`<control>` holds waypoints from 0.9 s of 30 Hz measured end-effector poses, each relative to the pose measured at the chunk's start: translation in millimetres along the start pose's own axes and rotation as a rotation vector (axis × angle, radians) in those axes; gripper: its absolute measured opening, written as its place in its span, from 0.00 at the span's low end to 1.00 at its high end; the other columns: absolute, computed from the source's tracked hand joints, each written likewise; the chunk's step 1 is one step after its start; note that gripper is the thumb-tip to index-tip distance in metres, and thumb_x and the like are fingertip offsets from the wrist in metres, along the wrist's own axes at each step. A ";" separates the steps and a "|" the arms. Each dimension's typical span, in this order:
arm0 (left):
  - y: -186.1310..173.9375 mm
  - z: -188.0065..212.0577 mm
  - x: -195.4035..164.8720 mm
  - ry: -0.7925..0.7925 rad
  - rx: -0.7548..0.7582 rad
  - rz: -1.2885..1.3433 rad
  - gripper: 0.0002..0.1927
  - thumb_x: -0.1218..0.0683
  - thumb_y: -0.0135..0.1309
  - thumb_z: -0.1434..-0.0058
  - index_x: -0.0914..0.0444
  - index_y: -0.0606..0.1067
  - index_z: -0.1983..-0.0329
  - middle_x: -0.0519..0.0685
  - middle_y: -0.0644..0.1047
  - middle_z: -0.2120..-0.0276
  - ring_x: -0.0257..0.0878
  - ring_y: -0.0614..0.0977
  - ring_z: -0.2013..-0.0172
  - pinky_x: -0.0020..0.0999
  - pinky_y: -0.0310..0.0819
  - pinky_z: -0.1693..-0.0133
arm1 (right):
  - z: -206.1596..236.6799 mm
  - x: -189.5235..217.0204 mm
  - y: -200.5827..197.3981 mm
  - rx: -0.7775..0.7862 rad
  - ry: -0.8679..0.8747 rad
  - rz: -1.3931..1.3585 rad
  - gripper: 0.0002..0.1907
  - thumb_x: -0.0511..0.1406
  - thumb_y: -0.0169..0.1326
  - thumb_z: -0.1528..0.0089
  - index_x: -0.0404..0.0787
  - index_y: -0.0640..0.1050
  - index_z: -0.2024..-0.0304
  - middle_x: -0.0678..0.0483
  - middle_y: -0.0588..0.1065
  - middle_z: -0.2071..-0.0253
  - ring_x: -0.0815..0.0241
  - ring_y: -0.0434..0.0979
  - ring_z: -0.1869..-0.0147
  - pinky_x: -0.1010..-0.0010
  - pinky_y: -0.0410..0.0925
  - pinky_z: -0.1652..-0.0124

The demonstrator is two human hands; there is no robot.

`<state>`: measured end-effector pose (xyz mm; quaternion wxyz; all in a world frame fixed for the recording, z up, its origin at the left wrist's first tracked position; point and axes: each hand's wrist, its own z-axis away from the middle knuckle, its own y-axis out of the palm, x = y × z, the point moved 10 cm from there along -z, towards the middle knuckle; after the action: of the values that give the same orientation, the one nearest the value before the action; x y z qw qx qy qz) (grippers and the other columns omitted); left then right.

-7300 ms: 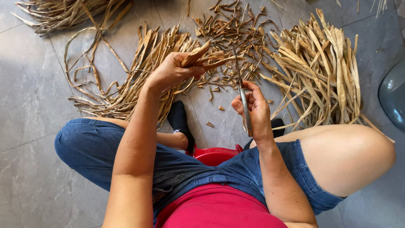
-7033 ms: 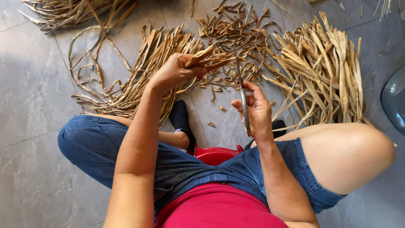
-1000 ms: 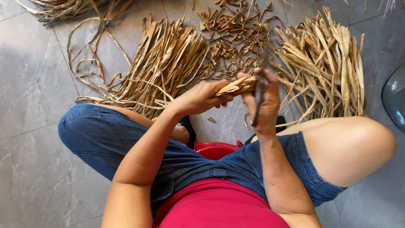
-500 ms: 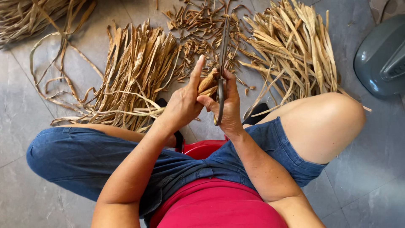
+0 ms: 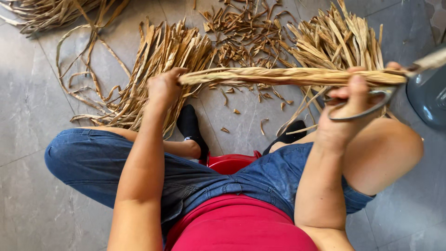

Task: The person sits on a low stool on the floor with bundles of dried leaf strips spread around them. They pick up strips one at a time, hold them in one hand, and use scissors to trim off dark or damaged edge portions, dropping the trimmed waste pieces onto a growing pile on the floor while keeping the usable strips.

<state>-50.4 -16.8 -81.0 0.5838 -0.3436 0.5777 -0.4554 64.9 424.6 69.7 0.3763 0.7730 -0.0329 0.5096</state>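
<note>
Left hand (image 5: 163, 88) and right hand (image 5: 349, 104) clenched on strip bundle (image 5: 288, 75) ends, scissors (image 5: 367, 103) too; cut scraps (image 5: 246, 32) top centre; uncut strips (image 5: 158, 60) upper left.

The scissors (image 5: 367, 104) are mostly hidden: the right hand (image 5: 348, 111) covers one loop and the blades vanish behind the braided strip (image 5: 288, 75), so can't tell if they're apart. The strip's right end blurs out at the frame edge, past the scissors. Its other end is buried in the left hand (image 5: 163, 88). Right of the scissors, a grey container (image 5: 427, 100) is cut off by the edge. The red stool (image 5: 231, 162) barely peeks between the legs.
</note>
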 end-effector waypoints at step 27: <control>19.1 -17.2 -91.1 -0.129 0.050 2.506 0.19 0.41 0.50 0.31 0.62 0.71 0.57 0.50 0.80 0.62 0.49 0.84 0.56 0.53 0.78 0.47 | 62.6 -24.8 71.6 0.227 0.222 0.097 0.30 0.25 0.55 0.32 0.45 0.60 0.32 0.46 0.76 0.55 0.68 0.70 0.69 0.74 0.72 0.64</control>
<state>-57.4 76.7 -67.5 0.6483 0.4304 0.4683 0.4185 69.7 326.7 76.4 0.2626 0.7470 0.0293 0.6100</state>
